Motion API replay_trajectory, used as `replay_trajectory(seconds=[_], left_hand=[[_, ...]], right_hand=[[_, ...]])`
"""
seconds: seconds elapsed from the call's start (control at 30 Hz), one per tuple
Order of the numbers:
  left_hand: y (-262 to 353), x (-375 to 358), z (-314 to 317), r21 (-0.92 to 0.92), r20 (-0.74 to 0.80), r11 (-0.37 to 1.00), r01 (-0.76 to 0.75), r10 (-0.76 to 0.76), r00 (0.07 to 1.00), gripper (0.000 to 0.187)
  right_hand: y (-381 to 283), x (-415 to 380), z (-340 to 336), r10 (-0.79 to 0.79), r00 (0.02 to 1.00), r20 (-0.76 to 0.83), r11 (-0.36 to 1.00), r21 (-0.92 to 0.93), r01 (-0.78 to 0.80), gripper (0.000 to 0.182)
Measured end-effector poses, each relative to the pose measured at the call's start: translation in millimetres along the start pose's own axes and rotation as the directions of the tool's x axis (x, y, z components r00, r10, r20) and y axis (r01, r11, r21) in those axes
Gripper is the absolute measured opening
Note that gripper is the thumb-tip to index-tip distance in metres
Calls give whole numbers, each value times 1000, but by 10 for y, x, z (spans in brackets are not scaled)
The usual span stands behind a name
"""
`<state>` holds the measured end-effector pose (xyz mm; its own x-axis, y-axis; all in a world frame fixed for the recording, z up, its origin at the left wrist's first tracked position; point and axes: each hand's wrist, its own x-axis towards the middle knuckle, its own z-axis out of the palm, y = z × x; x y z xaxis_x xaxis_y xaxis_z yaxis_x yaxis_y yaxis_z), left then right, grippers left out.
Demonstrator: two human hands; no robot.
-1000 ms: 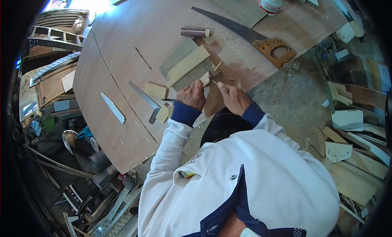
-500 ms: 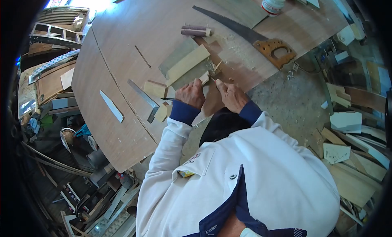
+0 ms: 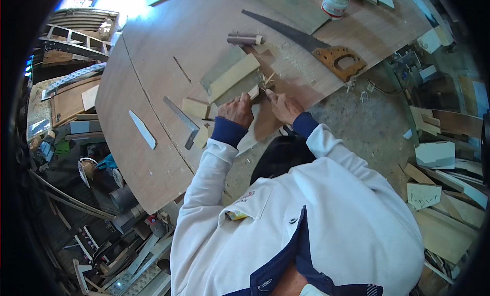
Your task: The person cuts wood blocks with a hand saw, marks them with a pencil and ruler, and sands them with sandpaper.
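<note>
My left hand [image 3: 237,111] is closed around a small pale piece of wood [image 3: 253,92] near the table's front edge. Just beside it, my right hand [image 3: 284,107] grips a thin bladed tool [image 3: 262,87], mostly covered by the fingers, its tip against or very close to the wood. Curled wood shavings [image 3: 269,79] lie around the tip. Beyond the hands is a pale flat board [image 3: 235,78] on a greyish panel [image 3: 212,78]. Left of my left hand lie small wood blocks [image 3: 194,108] and a try square [image 3: 181,118].
A handsaw [image 3: 311,43] lies at the right of the wooden table [image 3: 153,66], near a white jar [image 3: 335,3]. Short dark rods [image 3: 245,39] lie further back, a pointed white strip [image 3: 142,129] to the left. Offcuts [image 3: 434,156] crowd the floor at right.
The right hand has shifted slightly back and left, and the tool's tip now points more away from me. The left hand keeps its hold on the wood. The view has moved slightly.
</note>
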<state>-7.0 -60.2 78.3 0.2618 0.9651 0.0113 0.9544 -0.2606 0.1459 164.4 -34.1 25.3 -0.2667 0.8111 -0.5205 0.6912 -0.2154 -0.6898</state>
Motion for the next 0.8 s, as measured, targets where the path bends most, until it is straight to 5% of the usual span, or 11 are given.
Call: replay_trajectory(seconds=[0.17, 0.23, 0.3, 0.4, 0.63, 0.8], left_hand=[[-193, 184, -89, 19, 106, 990, 137, -139, 985, 17], [-397, 314, -121, -158, 102, 979, 127, -112, 988, 20], [-640, 453, -117, -239, 152, 957, 165, -131, 980, 21], [-885, 569, -31, -372, 260, 919, 129, -31, 965, 35], [-1018, 686, -12, -442, 370, 867, 230, -58, 927, 40], [-887, 624, -24, -399, 320, 886, 234, -105, 942, 39]], right_hand=[[179, 102, -44, 87, 995, -52, 975, 208, -75, 67], [252, 99, -85, 89, 994, -66, 970, 234, -71, 68], [263, 19, -113, 76, 997, -21, 854, 517, -54, 65], [269, -28, -100, 89, 992, 88, 720, 683, -125, 56], [195, -27, -117, 101, 978, 181, 636, 745, -203, 55], [71, 81, -88, 66, 996, 61, 867, 490, -88, 69]])
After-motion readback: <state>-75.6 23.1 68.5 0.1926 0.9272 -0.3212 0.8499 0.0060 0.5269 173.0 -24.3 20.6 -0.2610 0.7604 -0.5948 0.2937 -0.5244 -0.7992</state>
